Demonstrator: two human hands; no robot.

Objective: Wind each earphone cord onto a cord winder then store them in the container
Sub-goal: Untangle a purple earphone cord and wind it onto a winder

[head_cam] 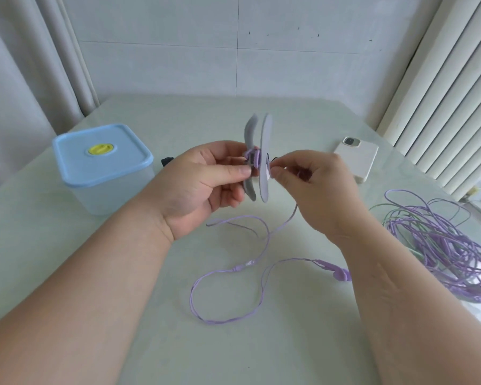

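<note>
We see the cord winder [265,134] as soft, matt, rubbery plastic (silicone, perhaps). The earphone cord [239,267] has a smooth lilac plastic sheath with a faint sheen, and so do the cords in the tangled pile [442,245]. The container [109,195] is frosted, translucent plastic under a smooth opaque lid [75,151]. The table [261,357] looks polished and stone-like. The phone [356,162] has a matt white back, and the curtain [11,79] is cloth.

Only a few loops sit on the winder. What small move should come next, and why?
Probably one more wrap: the right hand should carry the purple cord round the core of the cord winder, which the left hand grips. Few loops sit there, and most of the cord, earbuds included, lies loose on the table.
</note>
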